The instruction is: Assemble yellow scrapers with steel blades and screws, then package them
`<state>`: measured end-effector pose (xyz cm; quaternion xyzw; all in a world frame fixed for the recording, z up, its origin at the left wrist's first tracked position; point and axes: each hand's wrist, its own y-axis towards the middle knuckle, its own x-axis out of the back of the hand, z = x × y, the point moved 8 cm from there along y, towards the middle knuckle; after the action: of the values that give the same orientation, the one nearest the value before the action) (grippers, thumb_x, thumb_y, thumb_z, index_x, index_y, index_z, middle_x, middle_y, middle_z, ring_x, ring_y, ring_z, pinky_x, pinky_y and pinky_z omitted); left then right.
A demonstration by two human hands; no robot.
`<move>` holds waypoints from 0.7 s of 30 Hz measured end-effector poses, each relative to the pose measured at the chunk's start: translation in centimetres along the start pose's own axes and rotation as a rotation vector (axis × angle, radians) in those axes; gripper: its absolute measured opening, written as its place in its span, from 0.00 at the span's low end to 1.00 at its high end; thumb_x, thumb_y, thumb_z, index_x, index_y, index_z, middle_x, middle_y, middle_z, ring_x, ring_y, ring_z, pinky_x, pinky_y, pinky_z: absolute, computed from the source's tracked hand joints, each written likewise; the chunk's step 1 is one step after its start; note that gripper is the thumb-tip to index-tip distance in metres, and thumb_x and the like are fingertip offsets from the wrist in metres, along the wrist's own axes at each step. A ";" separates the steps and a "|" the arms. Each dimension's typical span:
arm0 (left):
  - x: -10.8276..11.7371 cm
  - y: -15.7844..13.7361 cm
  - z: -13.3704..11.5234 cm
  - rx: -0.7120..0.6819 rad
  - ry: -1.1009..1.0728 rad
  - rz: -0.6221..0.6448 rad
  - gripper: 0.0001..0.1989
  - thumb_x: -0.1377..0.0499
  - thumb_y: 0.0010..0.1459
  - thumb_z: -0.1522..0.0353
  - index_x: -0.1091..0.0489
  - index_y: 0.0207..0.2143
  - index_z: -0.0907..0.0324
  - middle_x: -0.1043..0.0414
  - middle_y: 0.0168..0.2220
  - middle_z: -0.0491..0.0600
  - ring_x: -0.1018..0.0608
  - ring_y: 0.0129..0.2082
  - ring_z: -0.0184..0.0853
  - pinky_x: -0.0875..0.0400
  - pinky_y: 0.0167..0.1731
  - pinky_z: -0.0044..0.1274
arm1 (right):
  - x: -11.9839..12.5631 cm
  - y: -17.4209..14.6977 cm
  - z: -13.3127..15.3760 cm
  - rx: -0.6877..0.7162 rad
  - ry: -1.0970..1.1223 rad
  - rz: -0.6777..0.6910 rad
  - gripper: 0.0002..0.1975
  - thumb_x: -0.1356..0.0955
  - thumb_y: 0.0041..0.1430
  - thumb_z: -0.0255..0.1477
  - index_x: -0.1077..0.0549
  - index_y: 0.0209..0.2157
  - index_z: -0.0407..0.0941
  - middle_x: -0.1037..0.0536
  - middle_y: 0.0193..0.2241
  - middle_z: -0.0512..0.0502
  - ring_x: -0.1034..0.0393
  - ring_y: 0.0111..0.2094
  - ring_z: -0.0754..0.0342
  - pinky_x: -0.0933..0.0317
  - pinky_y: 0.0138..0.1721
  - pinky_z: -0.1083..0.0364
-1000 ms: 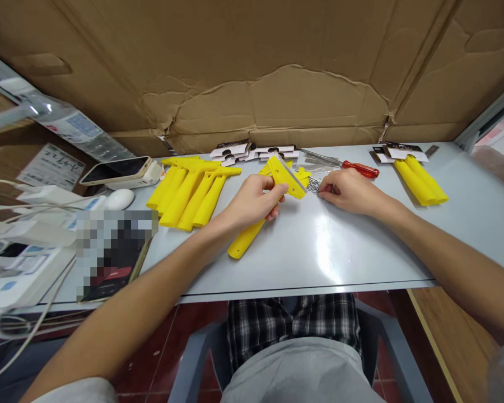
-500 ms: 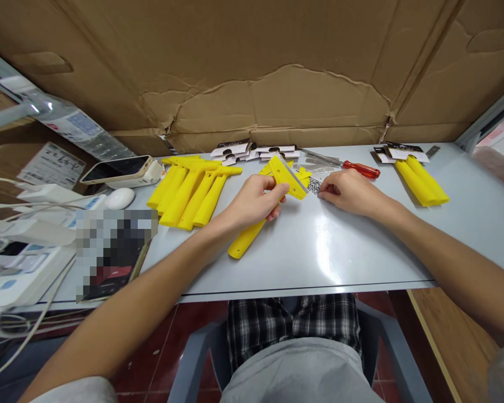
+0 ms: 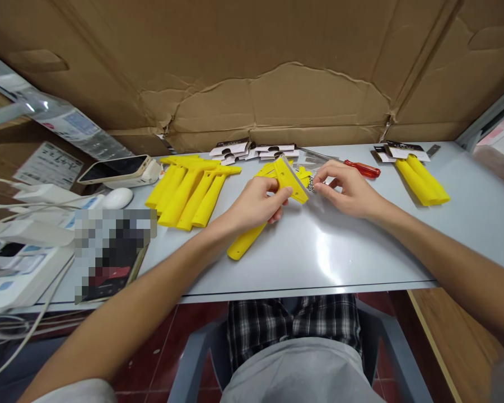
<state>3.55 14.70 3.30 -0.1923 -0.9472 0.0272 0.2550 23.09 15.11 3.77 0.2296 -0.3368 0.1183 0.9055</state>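
Observation:
A yellow scraper point(image 3: 247, 242) with a metal blade along its head is gripped by my left hand point(image 3: 262, 204), its handle slanting down toward the front. My right hand point(image 3: 344, 187) is just right of the scraper head, thumb and fingertips pinched; whatever is between them is too small to make out. Beneath those fingertips lies a small pile of screws point(image 3: 311, 187), partly covered. Behind the scraper are yellow head pieces point(image 3: 267, 169) and flat metal blades point(image 3: 317, 168). A red-handled screwdriver point(image 3: 362, 169) rests beyond my right hand.
Several yellow scraper handles point(image 3: 189, 193) lie to the left, and two carded yellow scrapers point(image 3: 422, 179) to the right. Card labels point(image 3: 231, 150) sit along the cardboard wall point(image 3: 277, 106). At left are a phone point(image 3: 115, 169), a white mouse point(image 3: 117, 198) and power strips with cables point(image 3: 29, 274).
My right hand has lifted from the screw pile and shifted slightly toward the scraper head, fingers pinched. The scraper head has tilted a little in my left hand.

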 end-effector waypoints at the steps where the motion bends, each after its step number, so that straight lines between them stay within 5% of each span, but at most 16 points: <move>1: -0.2 0.0 0.0 -0.005 0.002 0.010 0.15 0.41 0.72 0.64 0.31 0.30 0.59 0.30 0.17 0.42 0.30 0.16 0.26 0.36 0.19 0.19 | -0.1 -0.1 0.5 0.030 0.072 -0.025 0.20 0.32 0.69 0.43 0.20 0.42 0.38 0.24 0.49 0.39 0.28 0.49 0.59 0.33 0.42 0.62; 8: -0.6 -0.2 -0.3 -0.024 -0.035 0.004 0.14 0.41 0.71 0.66 0.29 0.31 0.59 0.30 0.17 0.41 0.30 0.15 0.26 0.36 0.19 0.18 | -1.6 -0.7 1.4 0.091 0.214 -0.062 0.22 0.31 0.70 0.46 0.19 0.41 0.40 0.28 0.52 0.38 0.29 0.52 0.59 0.26 0.46 0.61; 21: -2.8 -0.3 0.2 0.174 -0.402 0.000 0.16 0.45 0.76 0.71 0.31 0.30 0.60 0.33 0.17 0.41 0.35 0.13 0.23 0.40 0.16 0.19 | -2.1 -1.1 1.1 -0.018 0.136 -0.107 0.20 0.31 0.70 0.42 0.20 0.43 0.38 0.27 0.52 0.37 0.30 0.52 0.58 0.32 0.41 0.63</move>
<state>5.55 13.36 1.81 -0.1601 -0.9732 0.1465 0.0766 21.33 13.53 2.75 0.2307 -0.2627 0.0820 0.9333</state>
